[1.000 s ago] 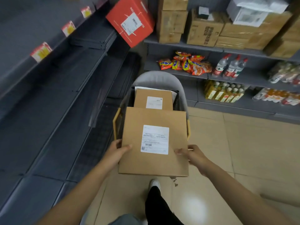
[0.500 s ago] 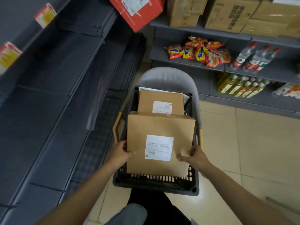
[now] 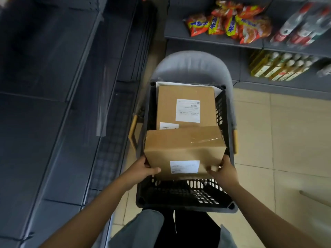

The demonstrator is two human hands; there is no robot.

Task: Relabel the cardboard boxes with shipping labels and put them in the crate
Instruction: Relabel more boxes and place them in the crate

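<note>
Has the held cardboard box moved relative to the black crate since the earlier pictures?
Yes. The held box, gripped by the left hand and right hand, has tipped forward and down into the black crate, toward the box already inside.

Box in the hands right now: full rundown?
The held box is plain brown cardboard with clear tape across its top right and a white shipping label on the near face. It is tipped, over the black crate, in front of another labelled box. The left hand and right hand grip its near corners.
</note>
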